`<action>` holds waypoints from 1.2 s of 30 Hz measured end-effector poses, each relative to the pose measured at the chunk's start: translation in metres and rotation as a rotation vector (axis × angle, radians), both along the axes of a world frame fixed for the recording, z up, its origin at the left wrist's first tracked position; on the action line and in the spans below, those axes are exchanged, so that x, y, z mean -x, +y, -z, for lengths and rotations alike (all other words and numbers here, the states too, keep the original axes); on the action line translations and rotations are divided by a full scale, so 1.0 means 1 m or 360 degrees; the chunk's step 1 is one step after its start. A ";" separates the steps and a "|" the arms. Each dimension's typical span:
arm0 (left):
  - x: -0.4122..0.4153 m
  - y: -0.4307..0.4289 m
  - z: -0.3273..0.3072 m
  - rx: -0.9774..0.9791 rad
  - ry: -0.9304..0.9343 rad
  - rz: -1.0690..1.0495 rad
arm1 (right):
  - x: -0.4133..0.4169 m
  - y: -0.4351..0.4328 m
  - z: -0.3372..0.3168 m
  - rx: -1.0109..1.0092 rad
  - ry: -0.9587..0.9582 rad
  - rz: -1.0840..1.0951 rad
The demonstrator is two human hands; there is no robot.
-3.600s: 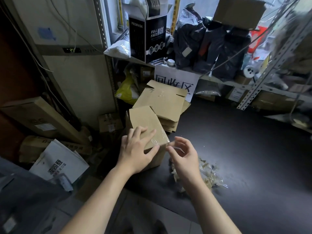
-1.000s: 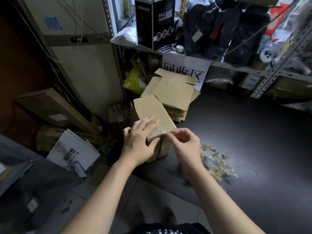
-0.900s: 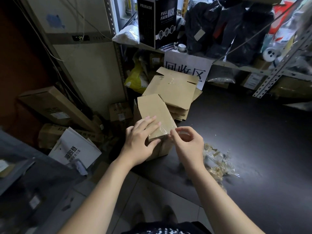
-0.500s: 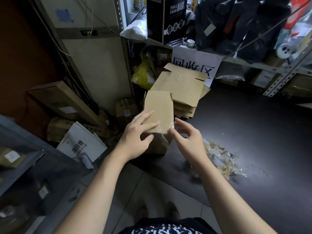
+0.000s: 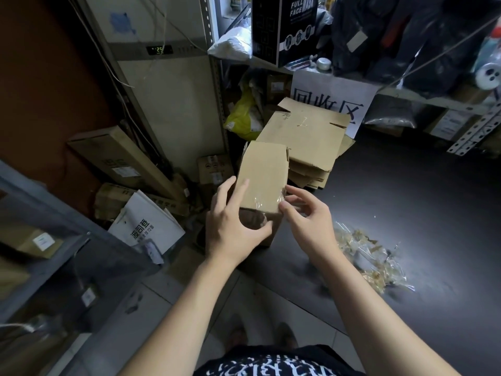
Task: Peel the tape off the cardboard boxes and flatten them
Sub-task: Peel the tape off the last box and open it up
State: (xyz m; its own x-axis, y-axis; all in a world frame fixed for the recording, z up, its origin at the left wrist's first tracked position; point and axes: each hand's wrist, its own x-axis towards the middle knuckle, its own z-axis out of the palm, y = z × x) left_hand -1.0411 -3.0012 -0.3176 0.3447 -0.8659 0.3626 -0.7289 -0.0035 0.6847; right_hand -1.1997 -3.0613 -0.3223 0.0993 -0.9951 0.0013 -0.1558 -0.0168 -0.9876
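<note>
Black mask box point(image 5: 284, 25) on shelf point(image 5: 423, 95); white sign point(image 5: 332, 100) below; yellow bag point(image 5: 242, 119) left of sign.

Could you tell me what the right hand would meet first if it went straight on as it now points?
The right hand would most likely meet the taped near corner of the cardboard box that the left hand holds; depth is unclear, but its fingertips look about at the clear tape.

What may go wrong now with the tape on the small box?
The clear tape is wrinkled at the corner of the small box, so it may tear under the right hand. The box stands near the edge of the table, held only by the left hand; a hard pull might tip it off.
</note>
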 end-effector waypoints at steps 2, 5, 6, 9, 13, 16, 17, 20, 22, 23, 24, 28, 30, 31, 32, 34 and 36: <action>0.000 0.002 0.003 -0.0062 0.0121 -0.0077 | 0.000 -0.002 0.001 0.0027 0.0027 0.0032; -0.005 0.001 0.004 -0.0154 0.0415 -0.0082 | 0.002 -0.004 0.001 0.0019 0.0065 0.0001; -0.007 0.001 0.006 -0.0143 0.0468 -0.0052 | 0.002 -0.004 0.000 0.0001 0.0066 -0.0023; -0.013 0.000 0.006 -0.0085 0.0595 0.0050 | 0.005 -0.001 -0.003 0.0010 0.0095 -0.0079; -0.013 -0.006 -0.001 0.0103 0.0562 0.0228 | 0.006 -0.002 0.001 -0.0030 0.0092 -0.0196; -0.016 -0.012 0.003 0.0180 0.0400 0.0235 | 0.007 -0.001 0.007 -0.0072 0.0149 -0.0228; -0.018 -0.014 0.007 0.0172 0.0356 0.0179 | 0.007 0.000 0.009 -0.0073 0.0167 -0.0221; -0.019 -0.012 0.021 0.0009 0.0265 0.0030 | 0.012 -0.001 0.020 -0.0116 0.0245 -0.0233; -0.016 -0.011 0.030 -0.0060 0.0176 0.0097 | 0.016 -0.001 0.028 -0.0150 0.0357 -0.0289; -0.014 -0.011 0.035 -0.0059 0.0120 0.0150 | 0.019 -0.001 0.033 -0.0143 0.0433 -0.0315; -0.012 -0.011 0.039 -0.0048 0.0057 0.0190 | 0.020 -0.001 0.037 -0.0141 0.0493 -0.0335; -0.005 -0.012 0.056 -0.0052 -0.0176 0.0291 | 0.026 0.008 0.041 -0.0222 0.0460 -0.0378; 0.000 -0.010 0.064 -0.0073 -0.0252 0.0355 | 0.028 0.011 0.043 -0.0234 0.0372 -0.0386; 0.002 -0.009 0.068 -0.0082 -0.0278 0.0382 | 0.029 0.013 0.043 -0.0243 0.0313 -0.0394; 0.004 -0.008 0.072 -0.0086 -0.0296 0.0403 | 0.030 0.015 0.043 -0.0244 0.0282 -0.0391; 0.006 -0.006 0.078 -0.0093 -0.0303 0.0420 | 0.031 0.019 0.046 -0.0227 0.0292 -0.0378; 0.007 -0.005 0.081 -0.0103 -0.0278 0.0406 | 0.031 0.023 0.049 -0.0211 0.0290 -0.0359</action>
State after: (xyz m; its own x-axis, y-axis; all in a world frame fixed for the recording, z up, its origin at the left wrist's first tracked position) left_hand -1.0483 -3.0066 -0.3989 0.0508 -0.9397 0.3382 -0.8182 0.1550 0.5536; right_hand -1.2310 -3.0383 -0.3716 0.3040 -0.9383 -0.1650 -0.3376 0.0559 -0.9396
